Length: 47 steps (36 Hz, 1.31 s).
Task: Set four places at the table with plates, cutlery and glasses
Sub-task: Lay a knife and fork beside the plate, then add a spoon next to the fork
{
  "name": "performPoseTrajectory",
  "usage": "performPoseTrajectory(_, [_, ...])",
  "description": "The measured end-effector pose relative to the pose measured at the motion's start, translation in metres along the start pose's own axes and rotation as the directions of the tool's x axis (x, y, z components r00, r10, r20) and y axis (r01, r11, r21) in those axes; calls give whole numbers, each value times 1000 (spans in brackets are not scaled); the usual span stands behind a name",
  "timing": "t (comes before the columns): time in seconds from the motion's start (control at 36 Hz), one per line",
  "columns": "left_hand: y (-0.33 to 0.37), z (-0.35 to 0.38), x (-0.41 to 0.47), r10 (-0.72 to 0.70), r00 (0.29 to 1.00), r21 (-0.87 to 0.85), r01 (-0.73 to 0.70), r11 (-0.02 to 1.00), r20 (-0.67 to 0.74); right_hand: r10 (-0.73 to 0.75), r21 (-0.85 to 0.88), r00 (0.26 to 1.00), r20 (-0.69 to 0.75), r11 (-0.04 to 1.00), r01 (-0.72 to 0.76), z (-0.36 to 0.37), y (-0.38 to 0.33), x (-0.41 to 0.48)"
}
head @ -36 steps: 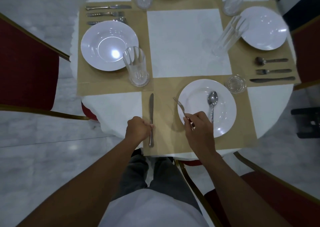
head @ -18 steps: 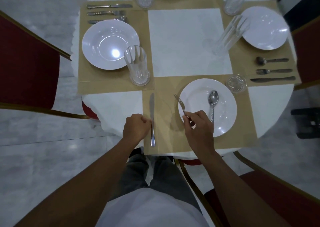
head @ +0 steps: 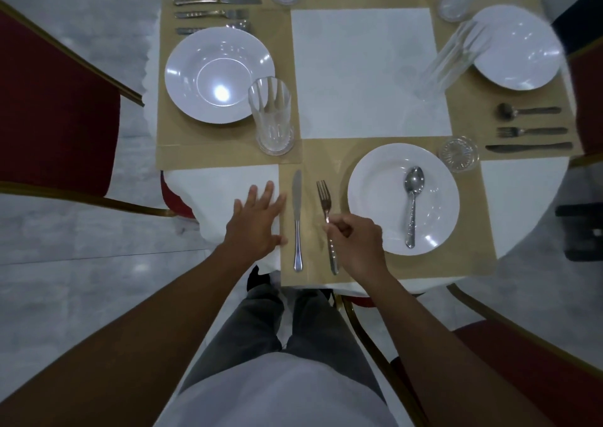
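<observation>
One fork [head: 324,199] pinched mid-handle by right hand [head: 358,245] fingers [head: 333,228]; knife [head: 297,198] just left.

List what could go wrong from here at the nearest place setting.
1. The right hand pinches the fork close beside the knife; a small twist on release could knock the knife crooked.
2. The spoon lies in the plate, not yet on the mat; lifting it out may scrape or shift the plate.
3. The glass stands by the plate's far right rim; a reach for the spoon could nudge it.
</observation>
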State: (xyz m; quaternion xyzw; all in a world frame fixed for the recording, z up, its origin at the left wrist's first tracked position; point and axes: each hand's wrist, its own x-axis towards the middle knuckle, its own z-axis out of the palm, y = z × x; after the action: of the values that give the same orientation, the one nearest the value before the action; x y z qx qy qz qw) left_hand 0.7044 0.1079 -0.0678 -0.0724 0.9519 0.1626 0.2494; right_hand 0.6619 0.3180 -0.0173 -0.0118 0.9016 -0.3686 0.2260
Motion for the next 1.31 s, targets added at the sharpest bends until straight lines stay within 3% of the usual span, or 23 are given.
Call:
performPoseTrajectory(0.28, [2,-1,4,-27,999,0,27,1000,29,73,-59,994,85,996,-68,29,0,10])
performPoseTrajectory(0.56, [5,-2,6,-38,999,31,36,999,39,97,-93,995,-15,991,-98,38,-11,15])
performPoseTrajectory(0.97, [4,-1,7,-30,999,43,28,999,42,113,-111,993,-41,987,-117,41,-10,15])
performPoseTrajectory(1.14, [4,-1,7,-29,999,41,27,999,44,12,-32,971,-237,999,-20,23,-10,10])
performPoseTrajectory(1.31, [4,-2,6,-19,999,48,17,999,38,91,-19,848,-522,993,-118,-31,14,27])
